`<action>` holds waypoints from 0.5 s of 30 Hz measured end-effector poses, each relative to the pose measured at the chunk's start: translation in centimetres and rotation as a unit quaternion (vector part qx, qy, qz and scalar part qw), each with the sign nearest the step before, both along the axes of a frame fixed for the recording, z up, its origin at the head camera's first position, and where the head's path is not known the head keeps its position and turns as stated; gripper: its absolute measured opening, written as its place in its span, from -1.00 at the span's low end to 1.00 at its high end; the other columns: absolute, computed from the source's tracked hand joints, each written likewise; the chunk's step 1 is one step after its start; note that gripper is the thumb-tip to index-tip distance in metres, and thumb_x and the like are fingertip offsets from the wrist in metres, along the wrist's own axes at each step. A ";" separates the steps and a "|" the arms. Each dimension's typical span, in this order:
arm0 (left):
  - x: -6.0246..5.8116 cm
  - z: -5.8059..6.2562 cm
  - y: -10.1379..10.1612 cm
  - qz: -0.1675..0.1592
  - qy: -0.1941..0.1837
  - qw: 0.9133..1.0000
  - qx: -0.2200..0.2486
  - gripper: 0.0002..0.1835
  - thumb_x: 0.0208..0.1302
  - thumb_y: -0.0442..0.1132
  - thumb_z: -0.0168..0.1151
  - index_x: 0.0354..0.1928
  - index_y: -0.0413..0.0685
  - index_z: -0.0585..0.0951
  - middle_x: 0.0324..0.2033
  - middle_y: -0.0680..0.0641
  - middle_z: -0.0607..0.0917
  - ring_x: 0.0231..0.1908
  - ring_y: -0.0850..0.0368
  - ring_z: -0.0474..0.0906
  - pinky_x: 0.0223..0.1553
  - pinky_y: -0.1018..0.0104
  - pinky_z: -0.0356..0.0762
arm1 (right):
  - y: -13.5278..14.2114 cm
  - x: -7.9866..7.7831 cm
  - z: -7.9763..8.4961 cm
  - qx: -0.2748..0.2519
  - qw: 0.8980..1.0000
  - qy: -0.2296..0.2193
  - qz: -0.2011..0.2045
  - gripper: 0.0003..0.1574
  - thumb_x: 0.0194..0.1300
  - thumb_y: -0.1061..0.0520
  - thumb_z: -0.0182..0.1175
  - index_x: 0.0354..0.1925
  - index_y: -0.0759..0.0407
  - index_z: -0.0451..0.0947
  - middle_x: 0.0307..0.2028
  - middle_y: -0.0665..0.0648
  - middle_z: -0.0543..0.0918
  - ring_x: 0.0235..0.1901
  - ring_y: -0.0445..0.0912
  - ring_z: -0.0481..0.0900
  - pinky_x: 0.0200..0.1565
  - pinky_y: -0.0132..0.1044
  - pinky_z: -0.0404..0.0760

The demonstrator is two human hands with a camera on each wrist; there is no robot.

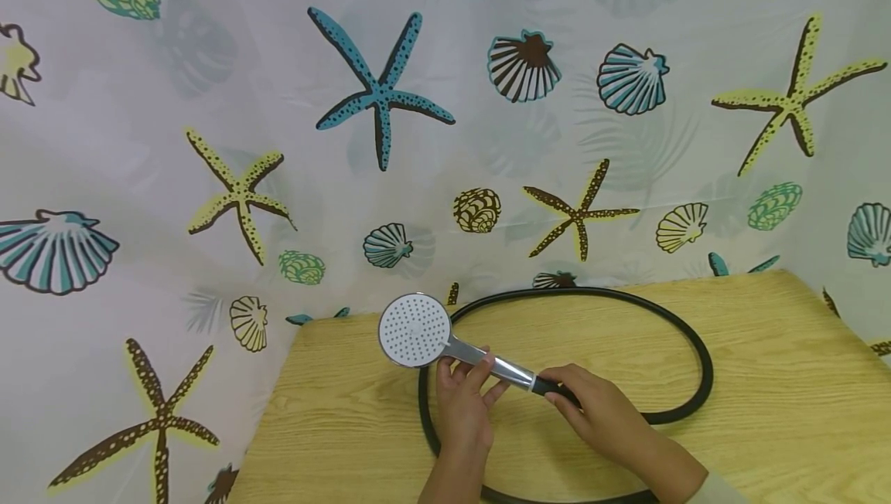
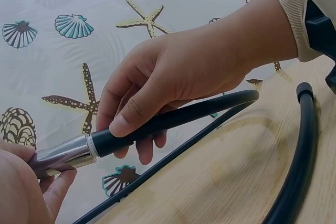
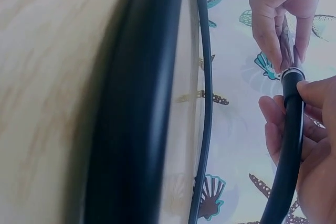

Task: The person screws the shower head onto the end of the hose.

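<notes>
A chrome shower head (image 1: pixel 415 330) with a white, dotted spray face is held above the table, its face turned toward the head camera. My left hand (image 1: pixel 465 405) grips its chrome handle (image 2: pixel 65 156) from below. At the handle's lower end, my right hand (image 1: pixel 592 407) pinches the black hose (image 2: pixel 157 123) between thumb and fingers, close to the joint. Hose end and handle meet at a light ring (image 3: pixel 292 71); whether they are fastened there I cannot tell. From my right hand the hose runs back in a wide loop over the table.
The wooden table (image 1: pixel 334 411) carries the hose loop. The hose's other end (image 2: pixel 304 90) shows in the left wrist view, lying near the right sleeve. Behind and at both sides hangs a white curtain (image 1: pixel 445 125) printed with starfish and shells.
</notes>
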State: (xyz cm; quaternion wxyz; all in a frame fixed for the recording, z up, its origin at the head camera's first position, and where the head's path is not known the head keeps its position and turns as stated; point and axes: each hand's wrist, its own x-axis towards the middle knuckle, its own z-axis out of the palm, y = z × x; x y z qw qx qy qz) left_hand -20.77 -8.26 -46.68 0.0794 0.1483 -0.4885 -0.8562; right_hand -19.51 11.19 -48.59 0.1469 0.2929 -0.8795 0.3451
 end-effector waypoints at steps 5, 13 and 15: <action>0.0 0.1 0.0 -0.001 -0.002 1.000 -0.001 -0.48 0.21 -0.37 0.31 0.16 -0.03 0.33 0.01 -0.14 0.58 -0.11 0.13 0.67 -0.13 0.04 0.74 | 0.0 0.0 0.2 0.003 0.999 -0.037 -0.004 -0.66 0.41 0.01 0.12 0.12 -0.05 0.49 -0.12 -0.20 0.62 -0.23 -0.40 0.56 -0.24 -0.44 0.66; -0.1 0.0 0.0 -0.002 -0.002 1.000 0.008 -0.48 0.19 -0.38 0.32 0.14 0.02 0.35 0.04 -0.17 0.58 -0.12 0.12 0.67 -0.14 0.05 0.75 | 0.0 -0.1 0.6 -0.024 0.993 -0.112 0.011 -0.66 0.42 0.02 0.11 0.14 -0.05 0.49 -0.10 -0.18 0.63 -0.23 -0.38 0.56 -0.21 -0.44 0.65; -0.1 -0.1 0.0 -0.003 -0.001 1.000 0.009 -0.47 0.19 -0.38 0.32 0.15 0.02 0.34 0.04 -0.17 0.57 -0.10 0.10 0.67 -0.15 0.05 0.75 | 0.1 -0.2 0.6 -0.033 0.991 -0.130 0.015 -0.66 0.42 0.02 0.11 0.14 -0.07 0.49 -0.09 -0.18 0.63 -0.24 -0.36 0.57 -0.22 -0.44 0.64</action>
